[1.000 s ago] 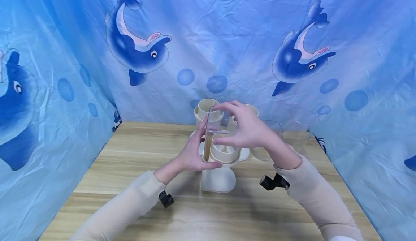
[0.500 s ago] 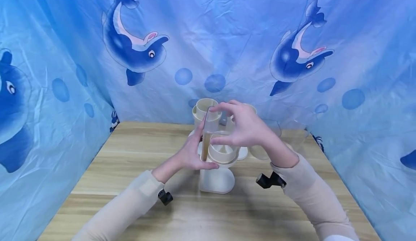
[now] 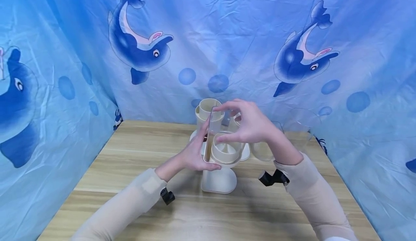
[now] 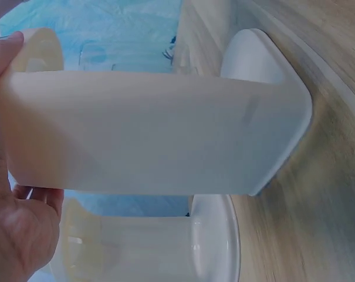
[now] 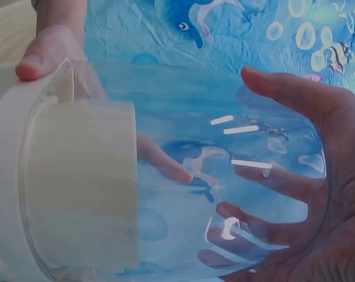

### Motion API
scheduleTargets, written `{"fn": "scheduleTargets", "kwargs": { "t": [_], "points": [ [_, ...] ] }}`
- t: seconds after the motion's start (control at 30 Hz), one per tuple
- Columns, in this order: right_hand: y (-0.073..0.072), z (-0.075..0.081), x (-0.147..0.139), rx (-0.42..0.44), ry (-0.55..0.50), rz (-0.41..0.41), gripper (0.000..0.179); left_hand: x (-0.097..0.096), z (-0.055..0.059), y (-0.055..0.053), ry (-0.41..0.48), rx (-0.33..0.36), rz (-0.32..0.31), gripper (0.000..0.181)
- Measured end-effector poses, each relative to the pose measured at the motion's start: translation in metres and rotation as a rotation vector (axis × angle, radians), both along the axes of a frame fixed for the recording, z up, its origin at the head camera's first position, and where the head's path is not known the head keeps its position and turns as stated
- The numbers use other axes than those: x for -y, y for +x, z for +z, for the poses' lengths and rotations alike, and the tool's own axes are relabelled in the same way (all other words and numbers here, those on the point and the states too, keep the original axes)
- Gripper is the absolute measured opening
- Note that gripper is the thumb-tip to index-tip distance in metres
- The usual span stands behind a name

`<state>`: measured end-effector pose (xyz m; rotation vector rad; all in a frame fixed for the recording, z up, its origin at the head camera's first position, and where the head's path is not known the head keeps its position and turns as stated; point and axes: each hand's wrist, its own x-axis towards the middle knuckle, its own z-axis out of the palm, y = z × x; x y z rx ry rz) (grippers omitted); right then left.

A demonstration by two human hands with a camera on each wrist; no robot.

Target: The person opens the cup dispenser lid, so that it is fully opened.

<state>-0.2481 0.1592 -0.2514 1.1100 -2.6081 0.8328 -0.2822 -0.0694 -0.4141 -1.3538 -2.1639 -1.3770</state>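
Note:
A cream plastic stand (image 4: 142,135) rises from a flat rounded base (image 3: 219,181) on the table. My left hand (image 3: 196,156) grips its upper end, thumb along the front and fingers behind. At the top of the stand is a round cream cup (image 5: 83,188). A clear plastic container (image 5: 183,123) with a rounded closed end sits over that cup, which shows inside its mouth. My right hand (image 3: 251,123) holds the container's closed end, fingers and thumb curled round it; several fingertips show through the clear wall in the right wrist view.
Behind my hands stands another cream stand (image 3: 209,107) with a round top. A further one, partly hidden by my right hand, shows its white base (image 3: 245,152). Clear containers (image 3: 262,152) stand at the right. A blue dolphin-print curtain (image 3: 227,53) surrounds the wooden table (image 3: 130,154).
The head view shifts a little sideways. Both hands keep their places on the stand and the clear container.

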Motion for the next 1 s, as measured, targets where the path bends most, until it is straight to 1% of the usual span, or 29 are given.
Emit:
{"fn": "scheduleTargets", "kwargs": {
  "t": [0.23,0.4,0.6,0.7,0.77,0.87,1.0],
  "points": [
    [0.016,-0.001,-0.001,-0.005,-0.016,-0.078,0.077,-0.006,0.003,-0.004,-0.02,-0.011,-0.042,0.158],
    [0.019,0.002,-0.001,-0.02,0.003,-0.101,0.075,-0.007,0.003,-0.006,-0.025,0.01,-0.042,0.16],
    [0.011,0.005,-0.001,-0.012,0.024,-0.074,0.075,-0.006,0.0,-0.005,-0.013,0.016,-0.039,0.158],
    [0.004,0.006,-0.001,0.019,0.019,-0.086,0.072,-0.004,0.0,-0.007,-0.005,0.021,-0.025,0.157],
    [0.0,0.006,-0.002,0.049,0.02,-0.108,0.071,-0.003,0.001,-0.008,-0.004,0.023,-0.021,0.156],
    [-0.004,0.006,-0.004,0.084,0.018,-0.126,0.071,-0.003,0.001,-0.009,0.001,0.024,-0.033,0.155],
    [-0.005,0.004,-0.006,0.094,0.013,-0.105,0.072,-0.004,-0.002,-0.009,0.013,0.011,-0.044,0.156]
  ]
}}
